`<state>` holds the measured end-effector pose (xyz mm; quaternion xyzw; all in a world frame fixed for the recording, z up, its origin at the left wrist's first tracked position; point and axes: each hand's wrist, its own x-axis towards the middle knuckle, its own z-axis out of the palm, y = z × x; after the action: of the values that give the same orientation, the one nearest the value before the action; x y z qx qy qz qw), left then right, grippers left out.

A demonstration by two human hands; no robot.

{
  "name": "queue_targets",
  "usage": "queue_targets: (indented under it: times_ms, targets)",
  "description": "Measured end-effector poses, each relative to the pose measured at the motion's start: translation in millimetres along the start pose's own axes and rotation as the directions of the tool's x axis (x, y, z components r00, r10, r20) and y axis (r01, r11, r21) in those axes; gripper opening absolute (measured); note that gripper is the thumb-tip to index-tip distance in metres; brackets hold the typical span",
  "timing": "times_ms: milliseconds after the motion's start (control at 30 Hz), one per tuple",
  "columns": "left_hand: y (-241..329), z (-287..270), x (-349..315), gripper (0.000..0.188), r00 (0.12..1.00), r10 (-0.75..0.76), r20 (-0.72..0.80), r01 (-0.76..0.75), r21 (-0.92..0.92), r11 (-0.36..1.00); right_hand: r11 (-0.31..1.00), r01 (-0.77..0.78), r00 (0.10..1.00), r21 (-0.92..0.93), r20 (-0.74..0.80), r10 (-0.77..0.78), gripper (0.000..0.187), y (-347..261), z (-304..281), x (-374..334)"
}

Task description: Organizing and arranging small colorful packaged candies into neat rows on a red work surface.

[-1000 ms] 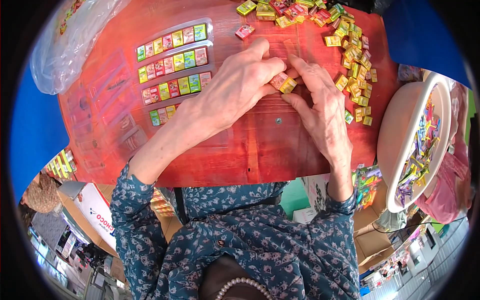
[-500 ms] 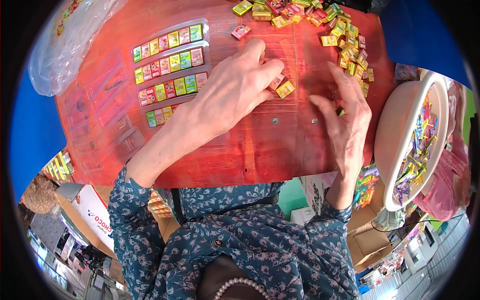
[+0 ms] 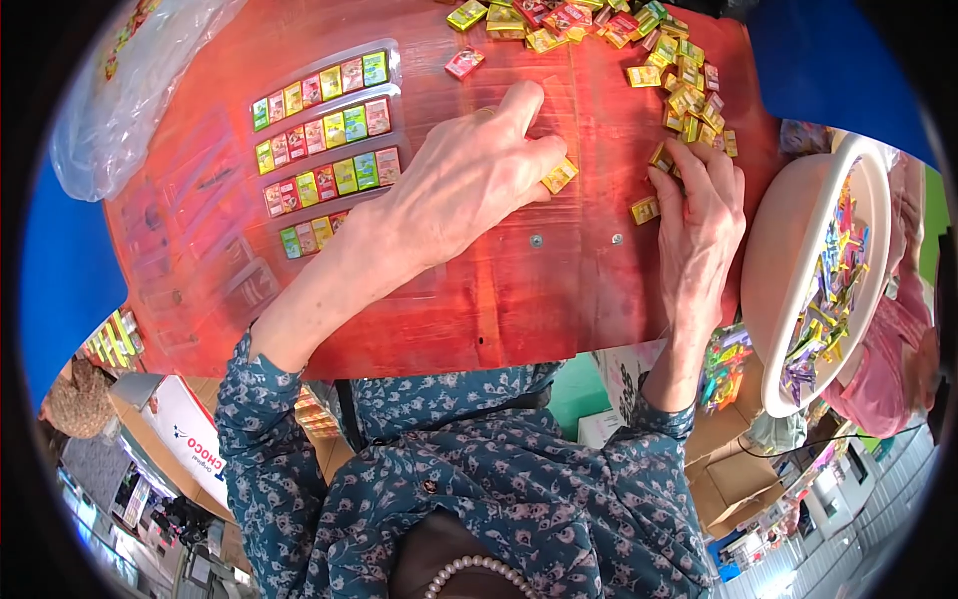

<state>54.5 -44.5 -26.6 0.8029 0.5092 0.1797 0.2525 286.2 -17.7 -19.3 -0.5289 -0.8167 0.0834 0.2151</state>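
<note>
My left hand (image 3: 469, 180) is over the middle of the red table, its fingers curled and closed around a small yellow box (image 3: 560, 176) that pokes out at the fingertips; whatever else lies under the palm is hidden. On the right, my right hand (image 3: 701, 215) pinches another little yellow box (image 3: 661, 158) at the edge of a heap. A loose yellow box (image 3: 645, 210) lies beside its thumb. Left of my left hand, several narrow clear trays (image 3: 395, 66) hold rows of small red, yellow, green and pink boxes. My forearm partly covers the nearest row.
A heap of small boxes (image 3: 689, 98) spreads along the table's far right. One red box (image 3: 464, 63) lies apart from it. A white tub (image 3: 773, 260) of colourful wrapped sweets stands at the right edge. A clear plastic bag (image 3: 130, 110) rests far left.
My right hand has moved up to the heap and closed on a box there. My left hand has shifted slightly, covering the pinkish box that showed beside the yellow one.
</note>
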Motion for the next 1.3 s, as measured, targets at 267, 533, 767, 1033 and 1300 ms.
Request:
queue_targets:
  times_ms: [267, 533, 767, 1033, 1300]
  targets:
    - [-3, -2, -4, 0.056, 0.998, -0.057, -0.034, 0.052, -0.141, 0.989, 0.990, 0.037, 0.999, 0.140, -0.019, -0.034, 0.026, -7, 2, 10]
    - [-12, -12, -16, 0.054, 0.991, -0.065, -0.115, 0.041, -0.203, 0.978, 0.994, -0.062, 0.998, 0.094, 0.039, 0.059, 0.028, -18, 15, 28]
    - [-11, -18, -16, 0.045, 0.990, -0.132, -0.056, 0.115, -0.247, 0.962, 0.894, -0.231, 0.973, 0.384, 0.116, 0.202, 0.031, -44, 37, 44]
    - [-14, -18, -15, 0.042, 0.984, -0.129, -0.125, 0.096, -0.241, 0.966, 0.850, -0.042, 0.995, 0.524, 0.096, -0.010, 0.028, -50, 43, 40]
    - [-31, -16, -14, 0.046, 0.984, 0.044, -0.175, -0.053, -0.046, 0.998, 0.967, 0.065, 0.980, 0.245, 0.166, -0.108, 0.044, -48, 28, 14]
